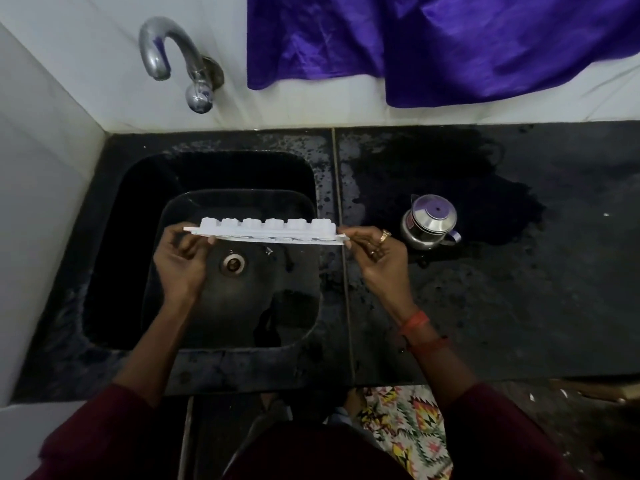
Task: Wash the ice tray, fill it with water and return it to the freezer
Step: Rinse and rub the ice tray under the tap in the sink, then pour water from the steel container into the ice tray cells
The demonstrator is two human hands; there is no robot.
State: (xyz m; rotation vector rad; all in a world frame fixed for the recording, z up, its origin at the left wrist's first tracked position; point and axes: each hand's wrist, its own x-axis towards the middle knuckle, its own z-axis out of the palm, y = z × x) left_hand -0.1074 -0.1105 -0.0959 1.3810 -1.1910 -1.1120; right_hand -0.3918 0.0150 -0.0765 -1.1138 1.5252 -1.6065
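Dark maroon fabric on both arms, left sleeve and right sleeve, both stopping well short of the wrists. The right hand has a chunky gold ring plus a thinner one next finger over. Red-orange thread bands circle that wrist.

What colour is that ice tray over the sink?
The ice tray is white; the head view shows it best.

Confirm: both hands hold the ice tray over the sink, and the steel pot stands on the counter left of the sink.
Wrong side: the head view shows the steel pot on the counter right of the sink. The ice tray is held over it.
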